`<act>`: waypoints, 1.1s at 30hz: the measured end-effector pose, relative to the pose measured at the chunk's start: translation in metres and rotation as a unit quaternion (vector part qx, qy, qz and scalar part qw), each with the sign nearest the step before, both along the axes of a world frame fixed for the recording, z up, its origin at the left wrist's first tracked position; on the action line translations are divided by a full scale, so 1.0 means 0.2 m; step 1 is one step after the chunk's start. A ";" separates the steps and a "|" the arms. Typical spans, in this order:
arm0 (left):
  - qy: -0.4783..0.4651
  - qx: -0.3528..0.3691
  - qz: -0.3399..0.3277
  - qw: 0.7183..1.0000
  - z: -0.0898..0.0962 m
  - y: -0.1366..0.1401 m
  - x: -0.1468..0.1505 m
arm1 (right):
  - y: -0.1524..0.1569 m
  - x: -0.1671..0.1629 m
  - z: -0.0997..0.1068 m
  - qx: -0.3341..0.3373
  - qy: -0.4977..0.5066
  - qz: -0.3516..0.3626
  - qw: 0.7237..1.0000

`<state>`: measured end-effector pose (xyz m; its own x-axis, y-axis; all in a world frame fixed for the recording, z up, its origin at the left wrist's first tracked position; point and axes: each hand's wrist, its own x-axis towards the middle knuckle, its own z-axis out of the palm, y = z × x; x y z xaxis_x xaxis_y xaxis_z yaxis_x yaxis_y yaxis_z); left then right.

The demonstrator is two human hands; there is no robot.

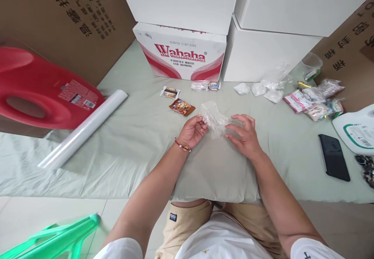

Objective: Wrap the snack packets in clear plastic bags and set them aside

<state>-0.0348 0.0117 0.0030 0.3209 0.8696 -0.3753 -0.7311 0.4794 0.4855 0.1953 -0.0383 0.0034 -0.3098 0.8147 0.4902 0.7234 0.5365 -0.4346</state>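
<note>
A crumpled clear plastic bag [214, 119] is spread between my hands over the green cloth. My left hand [193, 131], with a red bracelet at the wrist, pinches the bag's left edge. On its other side, my right hand [244, 136] has its fingers apart, the tips at or close to the bag's right edge; whether they touch it I cannot tell. Just beyond my left hand lies a brown cookie packet [182, 107]. Behind that is a small snack in a clear and white wrapper [170, 92]. Further back sits another small wrapped snack [214, 86] beside clear film.
A Wahaha water carton [182, 54] and white boxes [271, 48] line the back. At left are a red jug [43, 91] and a plastic roll [84, 128]. Folded clear bags [274, 95], snack packets [317, 99], a phone [334, 156] and a white bottle [358, 130] lie right.
</note>
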 end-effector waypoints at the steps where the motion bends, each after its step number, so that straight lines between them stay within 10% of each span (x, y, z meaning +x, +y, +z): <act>1: -0.009 -0.007 -0.004 1.000 0.00 0.00 0.00 | 0.00 0.00 0.00 -0.007 -0.006 0.017 1.000; 10: -0.019 -0.028 -0.019 0.999 0.02 0.00 -0.01 | -0.01 -0.06 -0.02 -0.107 0.175 -0.009 0.979; 17: 0.132 0.198 -0.058 0.970 0.00 -0.07 0.05 | -0.03 -0.12 0.04 -0.341 0.565 -0.064 0.749; 20: 0.233 0.299 -0.066 0.923 -0.02 -0.12 0.10 | -0.03 -0.12 0.07 -0.376 0.613 -0.061 0.692; 26: 0.408 0.399 -0.019 0.821 -0.05 -0.16 0.15 | -0.05 -0.13 0.09 -0.384 0.611 -0.051 0.690; 33: 0.447 0.420 -0.016 0.790 -0.07 -0.16 0.14 | -0.05 -0.12 0.09 -0.408 0.641 -0.047 0.648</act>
<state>-0.0064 -0.0204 -0.0117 0.2802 0.9294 0.2404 0.0891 -0.2746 0.9574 0.1714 -0.0485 0.0205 -0.0030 0.9506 -0.3105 -0.5010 -0.2701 -0.8222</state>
